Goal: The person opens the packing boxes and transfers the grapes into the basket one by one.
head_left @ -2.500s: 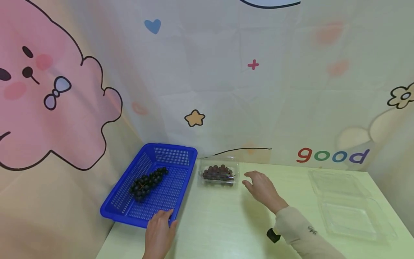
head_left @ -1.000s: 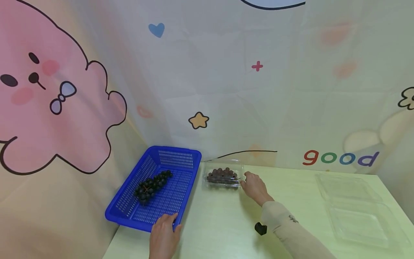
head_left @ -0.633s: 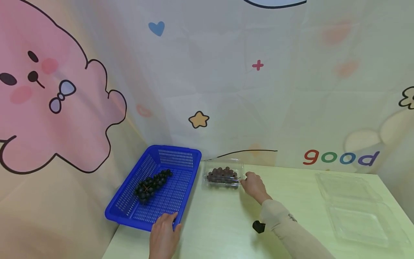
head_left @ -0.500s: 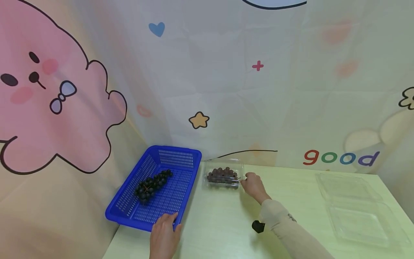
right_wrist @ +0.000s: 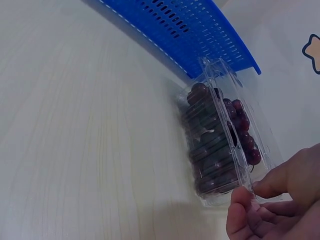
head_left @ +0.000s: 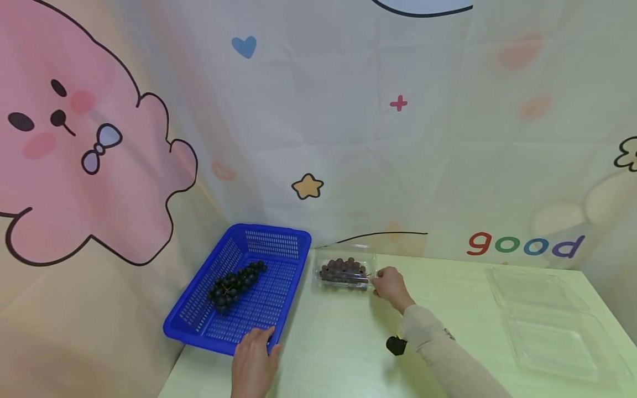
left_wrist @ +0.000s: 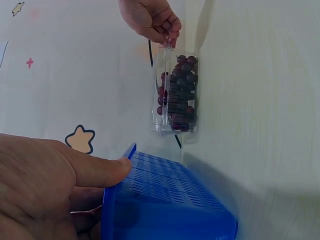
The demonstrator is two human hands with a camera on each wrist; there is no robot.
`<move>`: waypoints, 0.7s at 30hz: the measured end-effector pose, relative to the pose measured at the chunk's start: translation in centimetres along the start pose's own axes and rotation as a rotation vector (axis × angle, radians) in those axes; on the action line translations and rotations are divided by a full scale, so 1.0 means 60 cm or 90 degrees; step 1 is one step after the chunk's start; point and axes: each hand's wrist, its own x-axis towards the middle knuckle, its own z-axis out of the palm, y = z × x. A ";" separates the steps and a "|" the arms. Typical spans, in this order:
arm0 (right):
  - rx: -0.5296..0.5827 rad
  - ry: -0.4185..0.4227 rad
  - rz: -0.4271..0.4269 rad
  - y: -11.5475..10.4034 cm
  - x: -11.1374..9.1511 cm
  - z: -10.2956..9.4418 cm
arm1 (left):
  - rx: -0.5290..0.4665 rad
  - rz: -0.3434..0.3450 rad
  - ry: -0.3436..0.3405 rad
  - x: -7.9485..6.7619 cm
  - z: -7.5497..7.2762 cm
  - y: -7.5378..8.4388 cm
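So: left hand point(head_left: 255, 362) grips blue basket point(head_left: 296, 284), right hand point(head_left: 391, 287) pinches grape box point(right_wrist: 243, 172).

Clear, lidded box point(head_left: 344, 281) of dark red grapes point(head_left: 343, 268) sits beside the slotted blue basket point(head_left: 273, 290) holding 1 dark bunch point(head_left: 228, 292).

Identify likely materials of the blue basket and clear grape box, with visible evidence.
Blue basket: probably molded plastic, satin finish; regular slots and even color suggest this. Grape box: likely clear, shiny plastic; grapes show through and edges catch highlights.
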 end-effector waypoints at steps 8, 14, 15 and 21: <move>-0.007 -0.026 0.001 0.006 -0.001 -0.005 | -0.007 0.009 0.015 0.000 0.001 0.001; 0.000 -0.060 0.008 0.007 -0.006 -0.015 | -0.013 0.010 0.017 -0.001 0.001 0.002; 0.004 -0.064 0.013 0.006 -0.006 -0.016 | -0.016 0.012 0.020 -0.001 0.002 0.002; 0.000 -0.077 0.019 0.009 -0.010 -0.024 | -0.026 0.029 0.041 -0.004 0.002 0.001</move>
